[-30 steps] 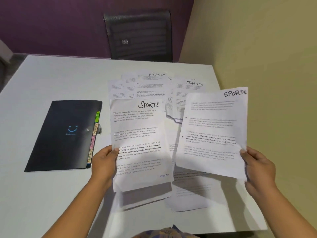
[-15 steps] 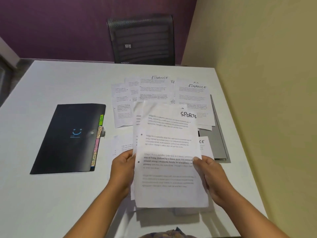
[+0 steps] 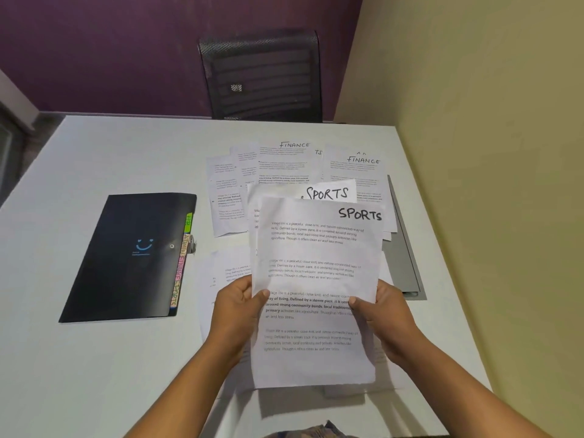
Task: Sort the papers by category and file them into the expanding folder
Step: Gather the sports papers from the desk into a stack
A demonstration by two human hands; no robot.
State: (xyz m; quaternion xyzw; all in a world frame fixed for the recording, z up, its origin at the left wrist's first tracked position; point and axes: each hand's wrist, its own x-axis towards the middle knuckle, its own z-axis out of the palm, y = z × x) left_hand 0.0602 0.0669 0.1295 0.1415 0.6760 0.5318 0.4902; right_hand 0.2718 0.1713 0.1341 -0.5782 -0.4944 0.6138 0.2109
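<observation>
Left grip (image 3: 237, 308) and right grip (image 3: 386, 311) pinch the paired Sports sheets (image 3: 316, 254); filing them next likely means opening the folder (image 3: 132, 257).

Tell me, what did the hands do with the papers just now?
A second ago the two SPORTS sheets were apart, one per hand. The right hand swung its sheet left onto the other; now the left hand and right hand grip both together, the back sheet peeking out above. The black folder stayed closed, and the FINANCE sheets stayed put.
</observation>
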